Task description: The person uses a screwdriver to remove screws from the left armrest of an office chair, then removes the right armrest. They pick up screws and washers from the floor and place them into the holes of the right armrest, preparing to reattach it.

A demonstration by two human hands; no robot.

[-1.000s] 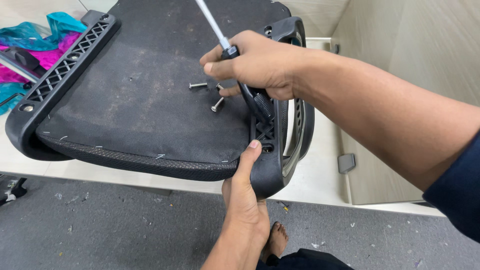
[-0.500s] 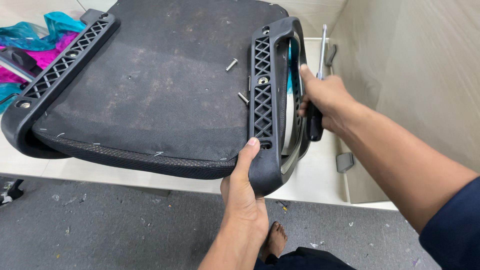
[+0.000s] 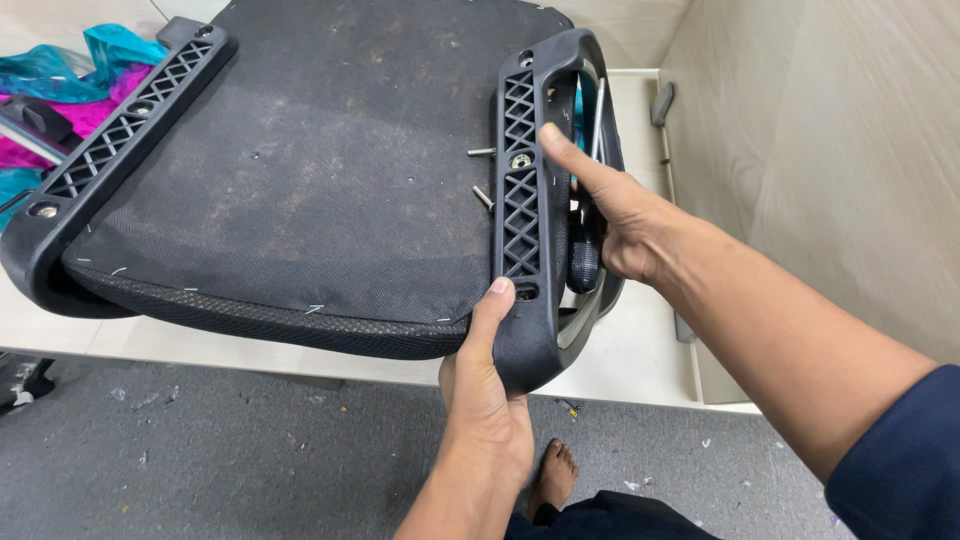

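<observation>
An upturned black chair seat (image 3: 300, 180) lies in front of me, its dusty fabric underside facing up. A latticed black plastic armrest bracket (image 3: 520, 220) runs along its right edge, with a matching one (image 3: 120, 130) on the left. My left hand (image 3: 490, 400) grips the near corner of the right bracket, thumb on top. My right hand (image 3: 620, 220) is at the bracket's outer side, holding a screwdriver (image 3: 598, 115) with its dark handle in the palm, and its index finger is stretched onto the bracket. Two loose screws (image 3: 483, 175) lie on the fabric beside the bracket.
The seat rests on a white platform (image 3: 640, 350) next to a beige wall panel (image 3: 830, 150). Teal and pink cloth (image 3: 60, 80) lies at the far left. Below is grey floor (image 3: 200, 440) with small debris, and my bare foot (image 3: 555, 475) shows.
My right hand has carried the screwdriver from above the seat to the right bracket's outer side and now points its index finger onto it. The left hand keeps its grip.
</observation>
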